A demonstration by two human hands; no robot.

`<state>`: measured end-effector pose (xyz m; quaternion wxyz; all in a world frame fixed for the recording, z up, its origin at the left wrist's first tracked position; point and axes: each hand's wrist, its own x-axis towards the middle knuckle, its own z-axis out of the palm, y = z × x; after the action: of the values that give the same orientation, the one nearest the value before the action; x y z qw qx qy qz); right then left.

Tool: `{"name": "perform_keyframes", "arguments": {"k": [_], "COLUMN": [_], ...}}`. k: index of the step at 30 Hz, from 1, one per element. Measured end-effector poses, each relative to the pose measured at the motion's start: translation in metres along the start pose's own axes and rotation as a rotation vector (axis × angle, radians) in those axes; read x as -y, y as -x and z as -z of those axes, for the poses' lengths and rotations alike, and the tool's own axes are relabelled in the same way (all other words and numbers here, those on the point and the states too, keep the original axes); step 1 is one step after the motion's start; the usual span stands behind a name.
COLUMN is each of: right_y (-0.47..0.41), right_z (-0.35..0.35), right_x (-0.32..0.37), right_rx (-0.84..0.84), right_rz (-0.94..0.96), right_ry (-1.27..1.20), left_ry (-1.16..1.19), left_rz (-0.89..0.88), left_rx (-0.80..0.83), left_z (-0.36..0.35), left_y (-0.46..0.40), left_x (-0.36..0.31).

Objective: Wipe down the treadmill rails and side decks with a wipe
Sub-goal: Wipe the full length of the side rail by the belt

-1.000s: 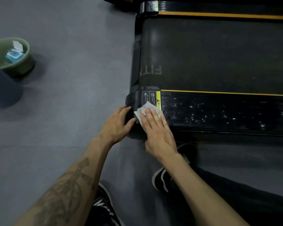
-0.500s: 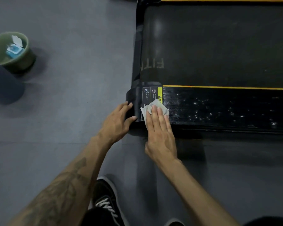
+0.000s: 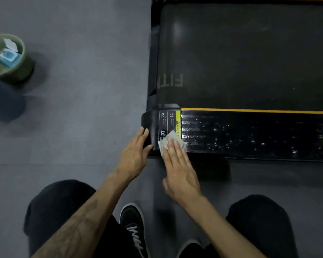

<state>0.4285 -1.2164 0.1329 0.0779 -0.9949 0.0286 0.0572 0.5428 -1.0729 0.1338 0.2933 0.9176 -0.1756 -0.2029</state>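
The right hand (image 3: pixel 179 170) pressed flat, straight fingers onto the wipe (image 3: pixel 169 141) at the side deck (image 3: pixel 250 135) end. Beside them, the left hand (image 3: pixel 136 155) rested open on the end cap (image 3: pixel 150 123). Droplets beyond the fingertips suggested this deck was nearly done; the far rail likely remained.

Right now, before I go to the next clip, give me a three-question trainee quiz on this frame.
1. True or false: the wipe lies under the right hand.
2. Which part does the left hand touch: A) running belt, B) rounded end cap, C) green bin?
3. Fill in: the side deck beyond the wipe shows shiny ____.

Key: 1 true; 2 B; 3 specks.
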Motion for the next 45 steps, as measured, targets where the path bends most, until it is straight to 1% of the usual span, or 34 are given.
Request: {"name": "perform_keyframes", "arguments": {"k": [4, 6, 8, 10, 12, 16, 18, 23, 25, 28, 30, 35, 36, 38, 41, 45], "right_y": [-0.028, -0.038, -0.032, -0.021, -0.019, -0.047, -0.053, -0.021, -0.022, -0.045, -0.054, -0.022, -0.015, -0.016, -0.042, -0.048], "right_z": [-0.002, -0.004, -0.01, -0.018, -0.025, -0.021, -0.015, -0.021, -0.025, -0.022, -0.018, -0.025, -0.028, -0.032, -0.027, -0.02], "right_x": [-0.005, -0.012, -0.015, -0.011, -0.003, -0.005, -0.017, -0.016, -0.01, -0.008, -0.012, -0.008, -0.002, 0.008, 0.01, 0.001], "right_rx": [-0.041, -0.061, -0.097, -0.121, -0.15, -0.164, -0.167, -0.191, -0.194, -0.172, -0.165, -0.202, -0.183, -0.156, -0.162, -0.159], "right_rz": [0.113, 0.128, 0.09, 0.015, -0.003, 0.149, 0.155, 0.046, 0.087, 0.2, 0.216, 0.049, 0.054, 0.13, 0.234, 0.208], "right_ry": [0.019, 0.051, 0.051, 0.039, 0.059, 0.103, 0.125, 0.097, 0.094, 0.111, 0.115, 0.112, 0.134, 0.165, 0.206, 0.171], "left_ry": [-0.012, -0.008, -0.005, -0.01, -0.004, -0.032, -0.051, 0.008, 0.035, 0.057, 0.06, 0.057, 0.068, 0.086, 0.137, 0.164], "left_rz": [-0.052, -0.073, -0.078, -0.09, -0.112, -0.155, -0.144, -0.127, -0.129, -0.137, -0.13, -0.085, -0.073, -0.047, -0.005, 0.02], "left_rx": [-0.027, -0.04, -0.062, -0.068, -0.068, -0.051, -0.055, -0.103, -0.114, -0.128, -0.136, -0.129, -0.141, -0.175, -0.191, -0.163], "left_z": [-0.003, -0.004, -0.005, -0.007, -0.007, -0.005, -0.004, -0.002, -0.003, -0.003, -0.003, 0.0, 0.001, 0.004, 0.003, -0.003], "left_y": [-0.001, -0.007, -0.012, -0.013, -0.012, -0.004, -0.004, -0.016, -0.022, -0.026, -0.026, -0.022, -0.023, -0.023, -0.018, -0.008], "left_x": [0.008, 0.009, 0.011, 0.015, 0.019, 0.028, 0.03, 0.024, 0.025, 0.028, 0.03, 0.036, 0.038, 0.041, 0.04, 0.039]}}
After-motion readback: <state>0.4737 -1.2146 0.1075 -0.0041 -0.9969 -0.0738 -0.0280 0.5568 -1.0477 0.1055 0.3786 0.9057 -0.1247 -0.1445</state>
